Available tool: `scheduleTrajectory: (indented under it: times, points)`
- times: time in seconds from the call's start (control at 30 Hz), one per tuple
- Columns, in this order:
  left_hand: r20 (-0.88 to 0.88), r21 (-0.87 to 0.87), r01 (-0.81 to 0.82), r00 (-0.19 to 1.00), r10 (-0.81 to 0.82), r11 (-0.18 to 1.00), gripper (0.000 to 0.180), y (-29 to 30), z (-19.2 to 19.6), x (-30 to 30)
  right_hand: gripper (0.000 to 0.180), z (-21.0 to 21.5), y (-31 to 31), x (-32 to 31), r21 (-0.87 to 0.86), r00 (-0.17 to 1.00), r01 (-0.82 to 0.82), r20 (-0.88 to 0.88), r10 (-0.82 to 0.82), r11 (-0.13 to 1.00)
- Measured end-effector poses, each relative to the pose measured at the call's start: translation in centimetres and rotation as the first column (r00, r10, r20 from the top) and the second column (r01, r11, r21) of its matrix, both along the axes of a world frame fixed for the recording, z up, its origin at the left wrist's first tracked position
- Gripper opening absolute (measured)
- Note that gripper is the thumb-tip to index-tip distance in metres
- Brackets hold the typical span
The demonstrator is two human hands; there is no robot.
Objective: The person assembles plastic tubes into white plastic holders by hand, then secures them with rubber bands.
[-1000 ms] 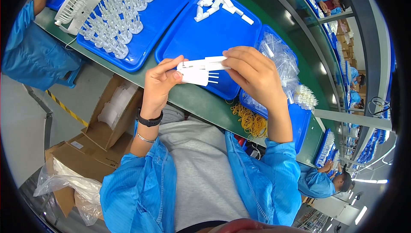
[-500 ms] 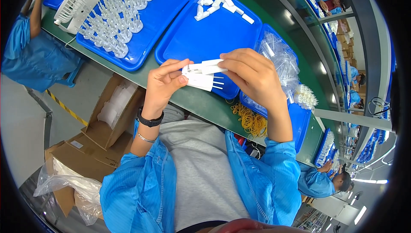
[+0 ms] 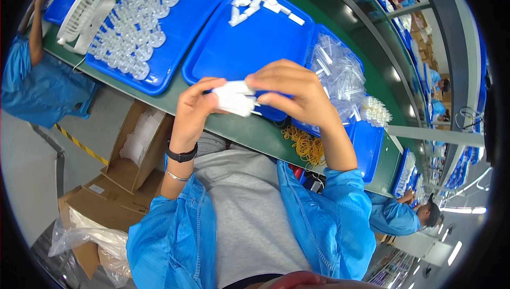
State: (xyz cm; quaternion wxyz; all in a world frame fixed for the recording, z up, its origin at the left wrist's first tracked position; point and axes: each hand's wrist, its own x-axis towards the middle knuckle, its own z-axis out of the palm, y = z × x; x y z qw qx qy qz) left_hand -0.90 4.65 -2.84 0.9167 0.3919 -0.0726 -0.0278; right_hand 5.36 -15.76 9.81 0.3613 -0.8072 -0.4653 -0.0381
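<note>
My left hand [image 3: 194, 105] is closed on a white pronged plastic part [image 3: 234, 104], pinched between thumb and fingers above the table's near edge. Thin pins stick out of its right end, partly smeared by motion. A short white tube [image 3: 238, 87] lies along the top of this part. My right hand [image 3: 295, 90] comes in from the right, with its fingertips at the tube's right end and its thumb near the pins. How firmly these fingers grip is hard to see. More short white tubes [image 3: 249, 3] lie at the far side of a blue tray [image 3: 241, 44] beyond my hands.
Another blue tray [image 3: 178, 50] at left carries rows of clear pronged parts [image 3: 130, 39], beside a white fan [image 3: 87, 15]. To the right are clear plastic bags [image 3: 337, 74], white pieces [image 3: 375, 111] and yellow rubber bands [image 3: 307, 146]. Cardboard boxes [image 3: 111, 196] stand below; co-workers [image 3: 45, 79] sit nearby.
The white tube has shifted left, farther over the pronged part. My right hand has moved left with it and its thumb has dropped away from the fingers. The view has shifted slightly.
</note>
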Motion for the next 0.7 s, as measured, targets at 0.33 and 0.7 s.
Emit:
scheduleTrajectory:
  times: [0.33,0.7]
  points:
    - [-0.001,-0.274,0.046,0.999,-0.048,0.960,0.054,1.0,-0.7,0.9,0.039,-1.3,-10.0,0.2,-0.577,0.858,0.514,0.339,-0.387,0.635]
    - [-0.034,-0.396,0.196,0.973,-0.228,0.897,0.059,-0.2,-1.4,0.8,0.037,-3.3,-11.3,0.9,-0.495,0.859,0.496,0.400,-0.320,0.713]
